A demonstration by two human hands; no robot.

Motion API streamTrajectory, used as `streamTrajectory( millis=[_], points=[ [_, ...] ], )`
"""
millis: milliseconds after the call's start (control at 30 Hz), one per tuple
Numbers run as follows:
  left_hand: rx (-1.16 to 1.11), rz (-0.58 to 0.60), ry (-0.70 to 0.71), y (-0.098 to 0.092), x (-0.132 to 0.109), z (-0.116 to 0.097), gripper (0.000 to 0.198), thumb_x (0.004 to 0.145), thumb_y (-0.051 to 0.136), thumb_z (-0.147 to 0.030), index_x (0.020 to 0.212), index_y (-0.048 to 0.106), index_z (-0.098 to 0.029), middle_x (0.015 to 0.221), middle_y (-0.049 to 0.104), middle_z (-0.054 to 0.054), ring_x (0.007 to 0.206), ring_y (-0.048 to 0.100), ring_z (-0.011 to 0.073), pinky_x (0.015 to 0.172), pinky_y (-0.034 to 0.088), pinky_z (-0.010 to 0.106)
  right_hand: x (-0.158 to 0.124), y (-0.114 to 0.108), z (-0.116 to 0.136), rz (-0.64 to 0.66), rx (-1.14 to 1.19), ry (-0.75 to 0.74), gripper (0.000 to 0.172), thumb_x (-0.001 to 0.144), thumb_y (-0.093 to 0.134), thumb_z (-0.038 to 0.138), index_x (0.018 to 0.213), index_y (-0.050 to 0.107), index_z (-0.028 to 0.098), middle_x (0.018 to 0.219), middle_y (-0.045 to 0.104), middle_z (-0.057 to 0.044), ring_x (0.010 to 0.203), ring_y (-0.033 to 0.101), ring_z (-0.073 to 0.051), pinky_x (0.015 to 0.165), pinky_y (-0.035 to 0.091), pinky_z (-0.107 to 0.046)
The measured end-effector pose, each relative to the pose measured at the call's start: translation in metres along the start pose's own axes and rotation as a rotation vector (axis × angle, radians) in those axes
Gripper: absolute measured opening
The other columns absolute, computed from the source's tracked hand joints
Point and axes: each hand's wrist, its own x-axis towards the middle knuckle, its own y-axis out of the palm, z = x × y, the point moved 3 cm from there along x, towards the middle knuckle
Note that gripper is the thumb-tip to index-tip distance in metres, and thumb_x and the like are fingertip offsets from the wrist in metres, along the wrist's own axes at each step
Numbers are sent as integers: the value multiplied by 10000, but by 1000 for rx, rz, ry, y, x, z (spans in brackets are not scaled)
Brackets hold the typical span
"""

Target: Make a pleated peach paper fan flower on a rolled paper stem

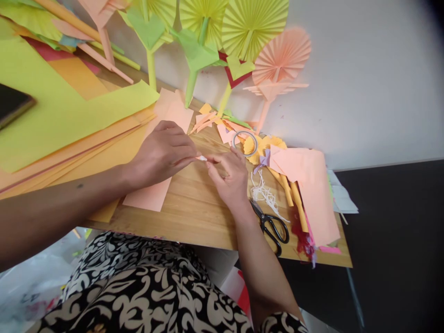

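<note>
Above the wooden table (194,203), in the head view, a small pale piece (201,158) sits in the short gap between the two hands, white where it shows and too small to identify. Its long axis seems to run crosswise from hand to hand, dipping slightly toward the right. The left hand (164,150) pinches its left end with fingertips and thumb together; the right hand (229,173) meets the other end with thumb and forefinger drawn together, apparently gripping it. Neither hand is nearer: the piece bridges them, so the line between the two pinches looks like the relation that counts. Under the left hand and wrist lies a pink paper sheet (149,199). To the right of the right hand is white thread (265,194), with black scissors (269,224) just beside the right forearm.
</note>
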Motion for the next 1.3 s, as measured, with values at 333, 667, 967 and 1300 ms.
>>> streamTrajectory(
  millis=[333,667,967,1300],
  points=[
    [21,37,10,3,-1,-2,370,1078,427,-380,818,662,-261,865,754,-7,846,613,198,961,409,377,0,0,3,2,19,13,156,995,604,258,880,708,274,842,787,47,780,717,-153,1117,429,-444],
    [79,-99,153,4,-2,-3,363,1085,468,-334,774,632,-243,801,742,-31,784,587,171,893,433,347,0,1,-2,43,267,243,148,934,656,288,808,731,267,850,803,46,774,718,-154,1112,477,-441],
    [83,-44,161,4,-2,-3,398,1086,445,-307,754,651,-235,818,729,-22,806,583,170,900,411,334,2,2,-3,51,364,291,154,903,650,279,767,719,261,822,794,56,754,699,-146,1121,475,-443],
    [25,-103,214,4,-3,-3,397,1086,467,-316,746,655,-234,833,751,-20,810,588,168,882,412,334,2,-4,-4,113,323,332,148,920,632,298,806,710,245,851,781,14,815,692,-165,855,536,-336]
  ],
)
